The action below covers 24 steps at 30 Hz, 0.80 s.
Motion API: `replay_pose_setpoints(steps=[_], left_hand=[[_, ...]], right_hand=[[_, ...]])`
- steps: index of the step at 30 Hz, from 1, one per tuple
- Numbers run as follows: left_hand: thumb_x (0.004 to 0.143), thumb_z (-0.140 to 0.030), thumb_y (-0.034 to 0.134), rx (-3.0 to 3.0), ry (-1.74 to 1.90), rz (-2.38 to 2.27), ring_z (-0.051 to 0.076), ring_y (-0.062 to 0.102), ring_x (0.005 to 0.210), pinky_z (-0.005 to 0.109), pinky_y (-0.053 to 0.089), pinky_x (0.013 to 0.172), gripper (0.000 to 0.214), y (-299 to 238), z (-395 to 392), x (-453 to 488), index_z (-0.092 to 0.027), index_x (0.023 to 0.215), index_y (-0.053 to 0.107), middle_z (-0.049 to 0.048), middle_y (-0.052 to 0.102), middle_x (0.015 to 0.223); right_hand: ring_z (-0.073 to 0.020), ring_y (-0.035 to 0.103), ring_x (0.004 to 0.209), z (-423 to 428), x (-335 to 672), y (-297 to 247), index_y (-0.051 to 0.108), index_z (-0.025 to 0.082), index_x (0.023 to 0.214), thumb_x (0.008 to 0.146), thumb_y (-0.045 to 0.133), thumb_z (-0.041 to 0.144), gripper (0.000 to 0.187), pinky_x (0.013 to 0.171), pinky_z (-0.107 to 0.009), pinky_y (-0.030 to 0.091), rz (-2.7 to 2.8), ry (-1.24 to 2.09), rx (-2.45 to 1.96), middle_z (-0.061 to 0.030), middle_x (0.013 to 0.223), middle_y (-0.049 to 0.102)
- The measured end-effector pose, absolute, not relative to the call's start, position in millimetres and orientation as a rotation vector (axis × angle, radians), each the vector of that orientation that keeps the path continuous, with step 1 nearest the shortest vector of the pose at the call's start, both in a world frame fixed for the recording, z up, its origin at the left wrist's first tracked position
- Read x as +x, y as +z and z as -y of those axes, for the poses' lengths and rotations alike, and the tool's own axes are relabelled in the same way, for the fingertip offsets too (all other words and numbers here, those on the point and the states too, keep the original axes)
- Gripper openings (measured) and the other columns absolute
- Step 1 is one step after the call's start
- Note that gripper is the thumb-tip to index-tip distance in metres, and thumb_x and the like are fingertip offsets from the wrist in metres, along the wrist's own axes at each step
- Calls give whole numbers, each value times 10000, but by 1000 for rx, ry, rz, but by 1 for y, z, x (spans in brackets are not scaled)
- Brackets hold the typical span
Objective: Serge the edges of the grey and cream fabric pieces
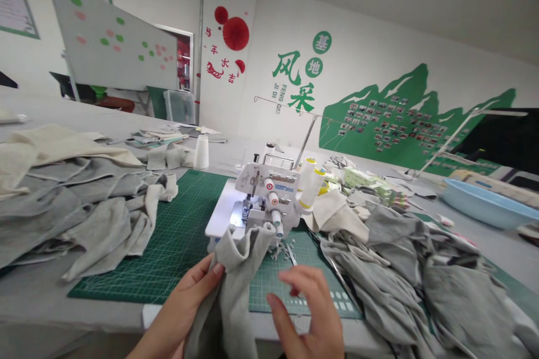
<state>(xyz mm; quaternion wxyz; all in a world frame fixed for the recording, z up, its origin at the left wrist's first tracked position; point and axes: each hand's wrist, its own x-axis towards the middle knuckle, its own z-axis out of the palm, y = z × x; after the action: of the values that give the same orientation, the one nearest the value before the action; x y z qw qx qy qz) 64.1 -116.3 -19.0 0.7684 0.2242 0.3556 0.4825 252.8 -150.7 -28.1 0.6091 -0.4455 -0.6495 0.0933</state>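
Grey fabric [242,286], folded over along its top edge, hangs in front of the sewing machine. My left hand [189,297] pinches its left side between thumb and fingers. To the right of the cloth, my right hand [309,311] is off it, with thumb and fingers apart and nothing between them. The white overlock sewing machine [256,190] stands just beyond, its lamp lit over the needle area. Thread scraps [280,249] and a pair of scissors [291,253] lie near its base, partly hidden by my right hand.
A green cutting mat [143,258] lies beneath the machine. Grey cloth is heaped at left [105,202] and more grey cloth at right [421,269]. A white thread cone [201,151] stands behind left; a light blue basin [490,202] sits far right.
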Motion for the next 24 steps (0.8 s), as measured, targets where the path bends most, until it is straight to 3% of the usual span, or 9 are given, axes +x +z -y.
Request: replay_pose_setpoints(steps=[2, 4, 5, 7, 10, 18, 21, 24], left_hand=[[619, -338, 920, 474, 1050, -789, 266, 748, 839, 283, 569, 713, 620, -17, 118, 64, -183, 1177, 699, 67, 786, 908], [626, -342, 919, 470, 1036, -784, 271, 748, 865, 270, 572, 688, 583, -16, 121, 64, -177, 1145, 711, 74, 786, 933], [632, -345, 915, 461, 1030, -782, 276, 747, 877, 270, 573, 679, 564, -16, 122, 63, -177, 1131, 715, 78, 784, 946], [629, -346, 915, 428, 1041, -802, 283, 745, 887, 280, 579, 673, 542, -19, 120, 60, -181, 1107, 718, 81, 781, 968], [604, -295, 915, 374, 1175, -901, 272, 740, 882, 295, 587, 700, 521, -27, 111, 47, -202, 1075, 711, 62, 774, 995], [530, -280, 912, 438, 1358, -1018, 188, 702, 727, 210, 547, 591, 437, -34, 96, 8, -228, 878, 654, -39, 718, 794], [488, -289, 918, 420, 1368, -1060, 186, 686, 683, 214, 543, 566, 482, -24, 97, 2, -234, 887, 652, -42, 707, 771], [455, -281, 923, 427, 1380, -1088, 192, 676, 678, 221, 546, 565, 504, -16, 95, -6, -242, 880, 654, -36, 718, 785]], right_hand=[[-262, 631, 1112, 136, 256, -21, 640, 320, 1273, 759, 822, 269, 548, 907, -356, 523, 1312, 477, -1044, -78, 1294, 652], [-293, 622, 1151, 124, 250, -18, 595, 307, 1340, 676, 881, 419, 731, 921, -385, 516, 1179, 943, -907, -88, 1327, 646], [-293, 648, 1097, 119, 244, -17, 627, 289, 1305, 663, 883, 460, 711, 894, -383, 521, 1124, 1140, -829, -88, 1248, 693], [-253, 682, 938, 114, 234, -18, 731, 239, 1125, 720, 847, 451, 472, 819, -338, 515, 1053, 1339, -749, -69, 1027, 760], [-191, 645, 808, 113, 226, -20, 773, 200, 904, 793, 793, 373, 206, 752, -276, 479, 955, 1328, -800, -31, 860, 747], [-155, 580, 718, 115, 229, -21, 713, 201, 917, 709, 854, 352, 293, 705, -254, 474, 769, 1335, -854, 6, 790, 670], [-107, 458, 577, 113, 232, -21, 583, 218, 772, 686, 873, 334, 324, 543, -198, 386, 698, 1338, -848, 64, 649, 531], [-98, 382, 547, 110, 237, -23, 539, 214, 724, 675, 866, 381, 370, 502, -196, 319, 741, 1299, -912, 77, 608, 452]])
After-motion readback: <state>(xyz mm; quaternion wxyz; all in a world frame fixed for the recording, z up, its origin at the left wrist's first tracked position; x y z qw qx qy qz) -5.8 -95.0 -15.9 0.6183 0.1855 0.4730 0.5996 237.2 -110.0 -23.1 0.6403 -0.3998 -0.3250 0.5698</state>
